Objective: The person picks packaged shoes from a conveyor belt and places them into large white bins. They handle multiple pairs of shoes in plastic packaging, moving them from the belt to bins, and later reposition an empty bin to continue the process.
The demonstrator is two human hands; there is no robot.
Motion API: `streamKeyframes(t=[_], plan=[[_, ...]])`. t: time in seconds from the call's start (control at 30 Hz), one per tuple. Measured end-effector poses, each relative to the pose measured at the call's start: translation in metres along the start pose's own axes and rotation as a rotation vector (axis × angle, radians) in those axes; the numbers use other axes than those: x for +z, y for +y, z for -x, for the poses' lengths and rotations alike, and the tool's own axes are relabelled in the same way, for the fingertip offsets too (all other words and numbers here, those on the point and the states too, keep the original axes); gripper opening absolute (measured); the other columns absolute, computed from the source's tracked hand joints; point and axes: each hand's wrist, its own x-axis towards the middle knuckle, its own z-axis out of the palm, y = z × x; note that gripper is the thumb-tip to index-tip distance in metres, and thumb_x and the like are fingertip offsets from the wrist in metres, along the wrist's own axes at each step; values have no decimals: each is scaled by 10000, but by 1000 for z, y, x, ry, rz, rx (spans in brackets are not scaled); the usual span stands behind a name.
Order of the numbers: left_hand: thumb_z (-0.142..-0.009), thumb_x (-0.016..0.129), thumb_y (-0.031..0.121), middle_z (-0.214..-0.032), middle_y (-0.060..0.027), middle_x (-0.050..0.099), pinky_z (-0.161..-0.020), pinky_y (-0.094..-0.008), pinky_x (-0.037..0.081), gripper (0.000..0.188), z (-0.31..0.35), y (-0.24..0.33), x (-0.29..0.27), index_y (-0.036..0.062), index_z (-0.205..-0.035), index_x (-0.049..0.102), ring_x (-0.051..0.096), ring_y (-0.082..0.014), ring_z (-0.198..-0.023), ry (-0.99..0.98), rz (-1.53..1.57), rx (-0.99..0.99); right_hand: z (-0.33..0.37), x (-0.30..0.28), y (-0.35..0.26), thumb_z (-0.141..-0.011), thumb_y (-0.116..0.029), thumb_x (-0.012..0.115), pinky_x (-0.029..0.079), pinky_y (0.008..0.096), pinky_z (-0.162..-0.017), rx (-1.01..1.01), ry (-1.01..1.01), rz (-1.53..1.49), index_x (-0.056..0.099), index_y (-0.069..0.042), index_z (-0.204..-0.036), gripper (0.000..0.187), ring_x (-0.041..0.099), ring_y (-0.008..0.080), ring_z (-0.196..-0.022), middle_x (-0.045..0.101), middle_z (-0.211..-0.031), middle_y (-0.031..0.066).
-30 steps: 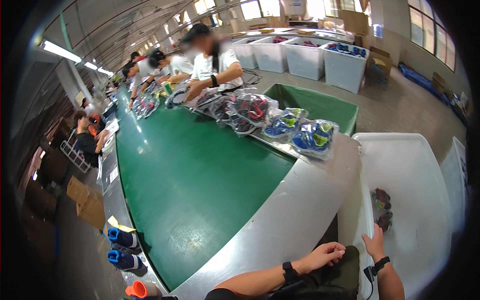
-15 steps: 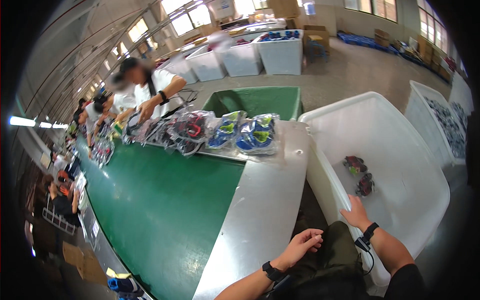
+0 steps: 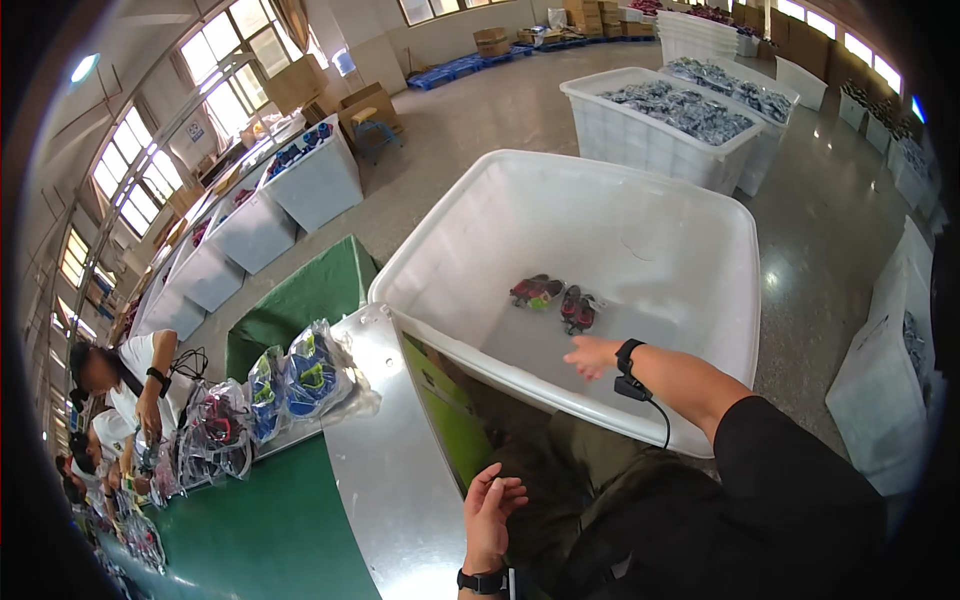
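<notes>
A large white plastic bin [image 3: 625,215] stands in front of me, with two dark red and black shoes [image 3: 577,309] lying on its floor. My right hand [image 3: 594,357] is held over the bin, just nearer to me than the shoes and apart from them. Its fingers point left, partly stretched, and it holds nothing that I can see. My left hand [image 3: 493,508] is raised beside the metal table end [image 3: 385,400], palm turned up, its fingers loosely bent and apart with nothing visible in them.
Bagged blue and green shoes [image 3: 312,372] line the far edge of the green conveyor belt [image 3: 265,525]. Behind them stands a green bin [image 3: 300,300]. Co-workers [image 3: 140,390] handle bagged shoes at left. Further white bins [image 3: 665,140] hold bagged goods.
My view has swung to the right, bringing the white bin to the middle. My right hand has left the bin's rim and reached inside over the bin. My left hand stays loosely bent.
</notes>
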Motion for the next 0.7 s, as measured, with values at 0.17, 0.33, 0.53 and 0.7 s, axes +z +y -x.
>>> streamKeyframes(t=[0.17,0.33,0.53,0.7], plan=[[-1074,561,193,-1130,-135,709,-904,-384,584,370,-4,-5,-2,50,-1414,531,705,-242,-1018,-12,10,-9,8,-5,-23,-974,-452,660,590,388,-699,-181,-83,-45,478,18,-1462,701,694,226,-859,696,-1054,132],[-1086,550,206,-1153,-124,702,-931,-366,568,371,-8,-11,-10,48,-1421,530,692,-222,-1049,-38,18,-11,42,81,-106,-930,-334,721,547,370,-834,-713,19,196,562,45,-1380,610,691,245,-933,728,-1045,137],[-1091,552,219,-1181,-97,693,-934,-341,567,383,-11,-17,-10,64,-1439,523,681,-182,-1070,-74,18,-9,72,138,-176,-918,-340,716,547,396,-874,-911,-122,315,562,29,-1383,614,699,304,-955,726,-1032,177],[-1077,591,319,-1194,-71,655,-914,-309,539,450,-15,-23,-13,93,-1458,511,639,-153,-1063,-106,-10,-28,62,125,-163,-864,-357,732,465,464,-1074,-1010,246,711,578,-52,-1361,603,530,385,-1288,578,-1305,207]])
